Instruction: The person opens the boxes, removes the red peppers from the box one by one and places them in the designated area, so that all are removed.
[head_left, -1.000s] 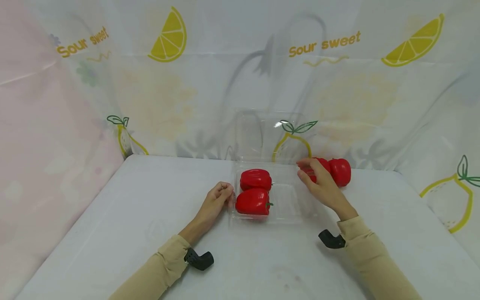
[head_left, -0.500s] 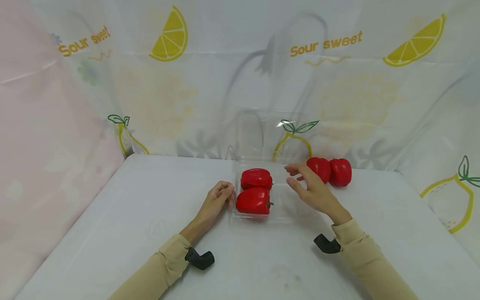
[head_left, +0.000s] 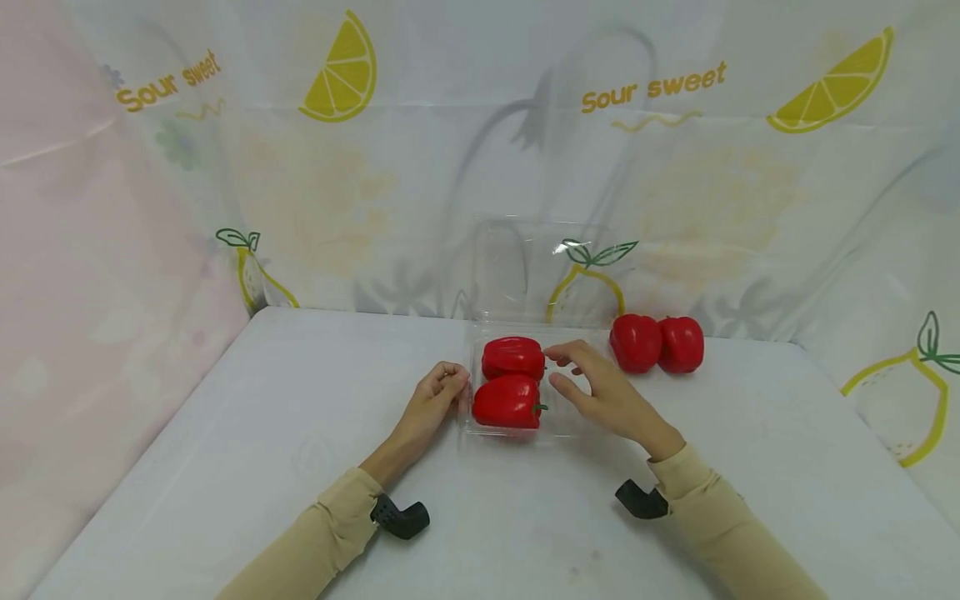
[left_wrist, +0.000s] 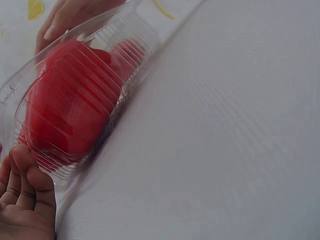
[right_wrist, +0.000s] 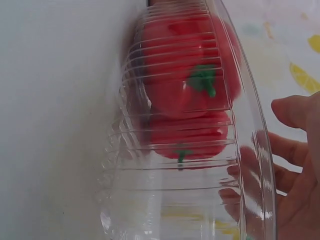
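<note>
Two red bell peppers, a rear one and a front one, lie in the left half of a clear plastic clamshell container. Its clear lid stands raised at the back. At the container's left edge my left hand pinches the rim; the left wrist view shows the thumb and fingers there. Over the right half of the container is my right hand, fingers apart and loosely bent, holding nothing. Its fingertips are close to the rear pepper's stem end; whether they touch it I cannot tell.
Two more red bell peppers, a left one and a right one, sit side by side on the white table, behind and right of the container. A printed curtain hangs along the table's back edge.
My right hand has moved left, away from the two peppers outside, to over the container near the rear pepper. The left hand keeps its place at the rim.
</note>
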